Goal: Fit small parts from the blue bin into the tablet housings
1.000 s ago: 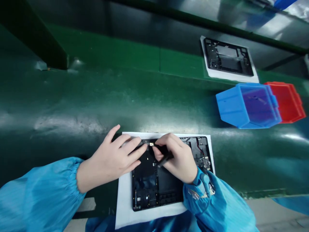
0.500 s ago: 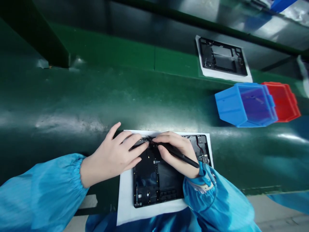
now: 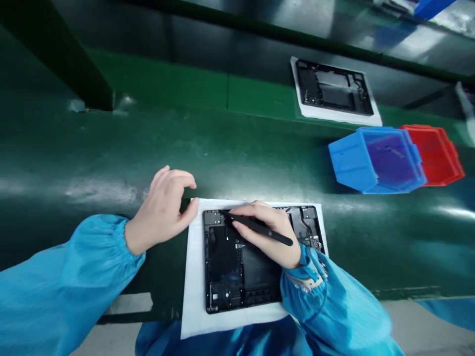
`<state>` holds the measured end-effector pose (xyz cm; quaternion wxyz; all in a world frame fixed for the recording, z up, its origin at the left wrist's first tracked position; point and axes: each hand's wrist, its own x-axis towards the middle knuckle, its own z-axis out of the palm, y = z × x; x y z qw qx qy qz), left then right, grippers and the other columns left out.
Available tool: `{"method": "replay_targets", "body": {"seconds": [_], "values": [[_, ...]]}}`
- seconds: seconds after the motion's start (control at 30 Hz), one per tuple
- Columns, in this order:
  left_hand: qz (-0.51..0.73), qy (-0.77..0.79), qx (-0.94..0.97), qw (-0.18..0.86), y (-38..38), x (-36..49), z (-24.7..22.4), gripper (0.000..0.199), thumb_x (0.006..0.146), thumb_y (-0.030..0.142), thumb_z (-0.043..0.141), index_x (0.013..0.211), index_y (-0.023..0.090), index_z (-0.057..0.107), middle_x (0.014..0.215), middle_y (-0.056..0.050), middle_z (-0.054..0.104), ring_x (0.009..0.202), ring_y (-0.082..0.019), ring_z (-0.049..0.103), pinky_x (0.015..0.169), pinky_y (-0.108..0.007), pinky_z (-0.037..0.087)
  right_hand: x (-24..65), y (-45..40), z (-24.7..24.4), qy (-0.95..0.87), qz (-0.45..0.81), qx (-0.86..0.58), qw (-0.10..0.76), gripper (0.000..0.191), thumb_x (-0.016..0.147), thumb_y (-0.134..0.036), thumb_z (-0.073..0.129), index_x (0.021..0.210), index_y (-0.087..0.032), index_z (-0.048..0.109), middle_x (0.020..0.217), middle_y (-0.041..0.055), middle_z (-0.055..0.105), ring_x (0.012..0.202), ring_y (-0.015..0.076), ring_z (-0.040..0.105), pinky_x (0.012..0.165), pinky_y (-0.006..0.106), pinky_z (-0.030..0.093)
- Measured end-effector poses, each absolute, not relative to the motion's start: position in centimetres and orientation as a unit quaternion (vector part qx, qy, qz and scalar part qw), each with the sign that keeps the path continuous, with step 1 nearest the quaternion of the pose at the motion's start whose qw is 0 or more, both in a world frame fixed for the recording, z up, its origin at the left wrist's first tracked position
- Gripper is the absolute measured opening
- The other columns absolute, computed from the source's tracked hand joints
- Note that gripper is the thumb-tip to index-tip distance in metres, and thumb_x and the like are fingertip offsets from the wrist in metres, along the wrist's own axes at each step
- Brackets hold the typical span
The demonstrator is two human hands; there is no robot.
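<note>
The person's left hand (image 3: 161, 210) hangs in the air just past the far left corner of a white paper sheet (image 3: 193, 296), its fingers (image 3: 178, 177) loosely curled and holding nothing. The right hand (image 3: 269, 232) rests over a black tablet chassis (image 3: 222, 257), pinching a black pen-like tool (image 3: 260, 228) between thumb and fingers, with its tip at the chassis's far left corner. The chassis lies flat on the paper, which sits on a glossy dark-green table (image 3: 111, 148). Toward the far right, a second black chassis (image 3: 334, 88) lies on its own white sheet. A blue plastic bin (image 3: 376, 160) stands right beside a red plastic bin (image 3: 432, 155). A dark green beam (image 3: 55, 54) crosses the far left, and a grey floor (image 3: 430, 321) shows at the near right.
</note>
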<state>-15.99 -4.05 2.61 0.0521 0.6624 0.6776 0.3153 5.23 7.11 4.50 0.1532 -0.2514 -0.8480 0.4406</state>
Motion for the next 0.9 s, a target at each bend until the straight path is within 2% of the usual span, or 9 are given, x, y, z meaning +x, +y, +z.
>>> {"method": "replay_targets", "body": {"seconds": [0.13,0.27,0.37,0.43,0.53,0.63,0.7,0.77,0.9], "values": [[0.340,0.691,0.637,0.030,-3.4,-17.2,2.2,0.021,0.079,0.012,0.049,0.097,0.019,0.043,0.096,-0.005,0.054,0.094,-0.020,0.055,0.097,-0.045,0.039,5.2,6.7,4.6,-0.837,0.449,-0.258,0.176,0.017,0.077,-0.016,0.067,0.093,-0.020,0.068,0.082,0.0007,0.072,0.075,0.0134,0.067,0.073,0.027,0.052],[0.366,0.700,0.612,0.036,-2.6,-17.5,2.6,0.018,0.080,0.013,0.048,0.098,0.017,0.047,0.096,-0.006,0.055,0.094,-0.019,0.055,0.087,-0.035,0.045,6.4,6.4,6.5,-0.781,0.421,-0.319,0.334,0.011,0.080,-0.018,0.064,0.091,-0.022,0.066,0.081,-0.0006,0.069,0.072,0.0138,0.065,0.070,0.028,0.052],[0.334,0.691,0.627,0.132,-0.9,-16.4,3.6,0.016,0.086,0.018,0.044,0.099,0.018,0.052,0.097,-0.004,0.058,0.091,-0.016,0.057,0.084,-0.030,0.046,8.0,6.7,8.3,-0.679,0.429,-0.350,0.483,0.008,0.086,-0.023,0.057,0.088,-0.022,0.065,0.081,0.0003,0.065,0.071,0.0145,0.062,0.065,0.029,0.051],[0.276,0.665,0.655,0.227,0.7,-14.8,4.5,0.019,0.089,0.023,0.043,0.104,0.018,0.053,0.100,-0.004,0.060,0.088,-0.015,0.058,0.080,-0.027,0.047,9.1,7.1,9.2,-0.651,0.422,-0.324,0.541,0.012,0.088,-0.027,0.054,0.085,-0.022,0.064,0.079,0.0013,0.061,0.071,0.0158,0.059,0.064,0.031,0.049],[0.149,0.633,0.703,0.288,2.8,-11.3,5.5,0.028,0.089,0.032,0.045,0.112,0.017,0.048,0.102,-0.006,0.060,0.085,-0.017,0.059,0.076,-0.030,0.048,10.8,7.8,9.8,-0.703,0.365,-0.290,0.537,0.022,0.090,-0.031,0.047,0.079,-0.021,0.063,0.085,0.0051,0.058,0.080,0.0204,0.057,0.070,0.037,0.049],[0.067,0.622,0.740,0.247,3.4,-8.2,6.0,0.020,0.087,0.030,0.051,0.101,0.016,0.052,0.094,-0.008,0.061,0.085,-0.022,0.059,0.076,-0.034,0.047,13.1,8.7,9.9,-0.777,0.295,-0.266,0.488,0.023,0.090,-0.027,0.044,0.079,-0.020,0.062,0.100,0.0084,0.056,0.088,0.0218,0.056,0.078,0.040,0.049],[0.053,0.614,0.757,0.216,3.2,-7.2,6.1,0.010,0.088,0.025,0.049,0.089,0.017,0.054,0.090,-0.007,0.061,0.083,-0.021,0.059,0.075,-0.033,0.047,15.2,9.7,9.5,-0.819,0.238,-0.248,0.459,0.019,0.088,-0.022,0.044,0.082,-0.020,0.062,0.105,0.0088,0.055,0.090,0.0209,0.056,0.079,0.037,0.049],[0.059,0.616,0.761,0.193,3.3,-7.3,6.0,0.013,0.091,0.023,0.043,0.084,0.018,0.053,0.092,-0.006,0.060,0.085,-0.019,0.059,0.076,-0.030,0.047,17.3,11.1,8.6,-0.849,0.171,-0.225,0.446,0.016,0.087,-0.019,0.046,0.083,-0.020,0.062,0.104,0.0090,0.056,0.090,0.0205,0.057,0.077,0.034,0.049],[0.091,0.682,0.707,0.161,6.5,-11.5,7.1,0.024,0.096,0.028,0.028,0.093,0.019,0.051,0.075,-0.002,0.062,0.065,-0.016,0.061,0.063,-0.027,0.048,20.0,14.3,6.3,-0.883,0.115,-0.143,0.433,0.013,0.087,-0.016,0.047,0.083,-0.019,0.059,0.093,0.0088,0.060,0.086,0.0188,0.061,0.076,0.029,0.051]]}}
